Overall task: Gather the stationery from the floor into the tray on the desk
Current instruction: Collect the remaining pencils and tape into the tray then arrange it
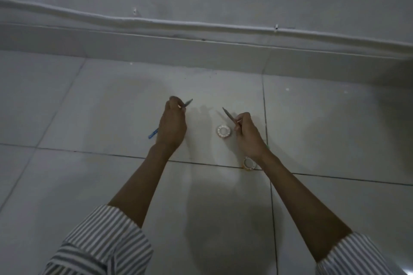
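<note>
Gripping a pen (153, 134) in my left hand (172, 127), I am reaching out over the pale tiled floor (100, 107). Its blue end is sticking out near-left of my palm, and its grey tip is pointing far-right past my curled fingers.

And what is lying between your hands?

I am looking at a white tape roll (224, 136) with orange dots. It is sitting flat on the tile, closer to my right hand than my left, touching neither.

Is the right hand doing anything?

My right hand (248, 138) is pinching a thin grey pen (228, 114), its tip aiming far and left, beyond that roll.

Anything further right?

A second tape roll (248, 168) is lying on a tile joint at my right wrist, which is partly covering it. Whether either pen is touching the floor, I cannot tell.
</note>
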